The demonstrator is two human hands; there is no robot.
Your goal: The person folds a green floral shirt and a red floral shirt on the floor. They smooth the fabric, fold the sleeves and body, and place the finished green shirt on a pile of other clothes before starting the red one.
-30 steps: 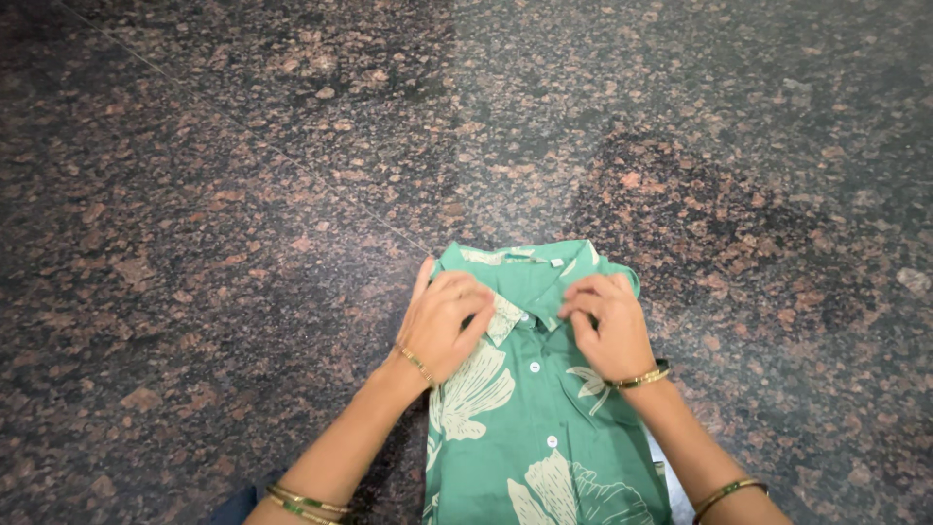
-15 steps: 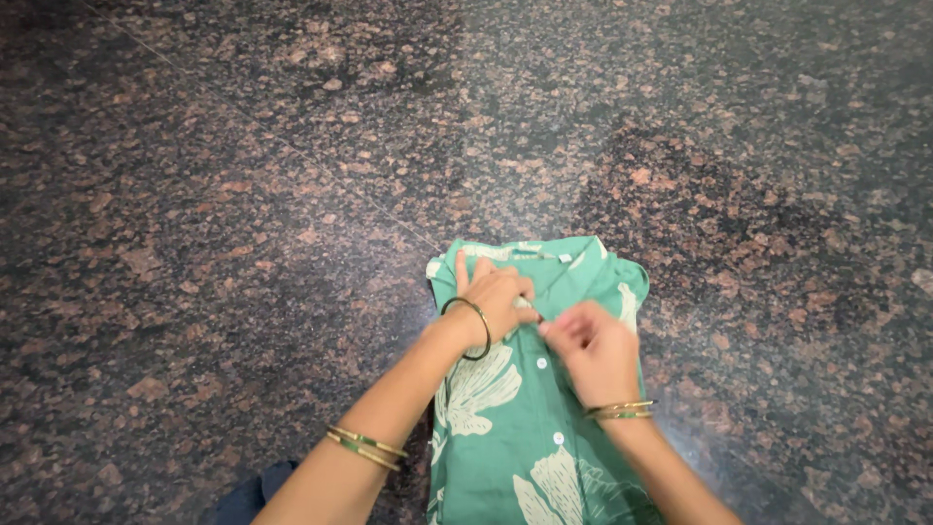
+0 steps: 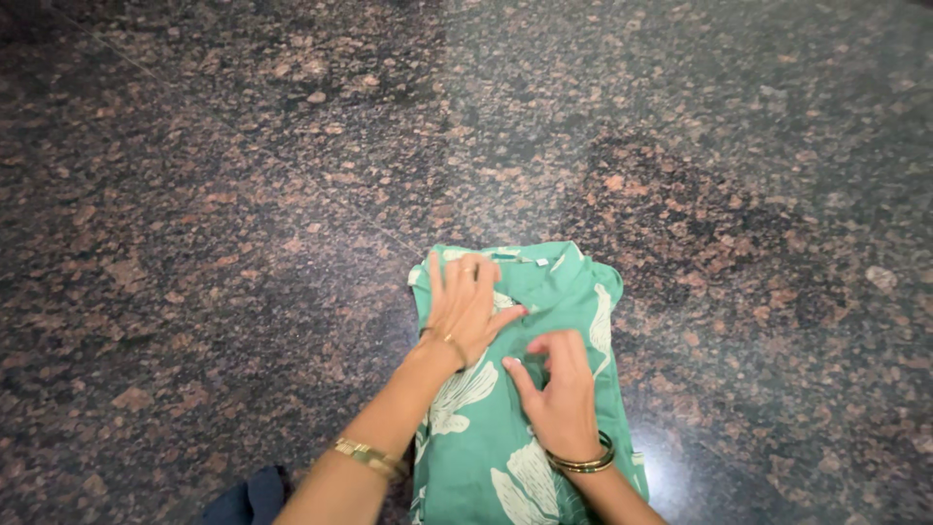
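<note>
The light is dim and warm, with the speckled stone floor [image 3: 243,194] darkest toward the corners at ten and two o'clock. A pale glare patch sits on the polished floor at five o'clock, just beside the green shirt [image 3: 544,428]. The left hand [image 3: 465,306] and right hand [image 3: 559,394] cast only soft, faint shadows on the cloth. Focus is fair at centre; the floor grain smears and stretches toward the edges, and a dark blue shape [image 3: 248,501] at seven o'clock is blurred.
</note>
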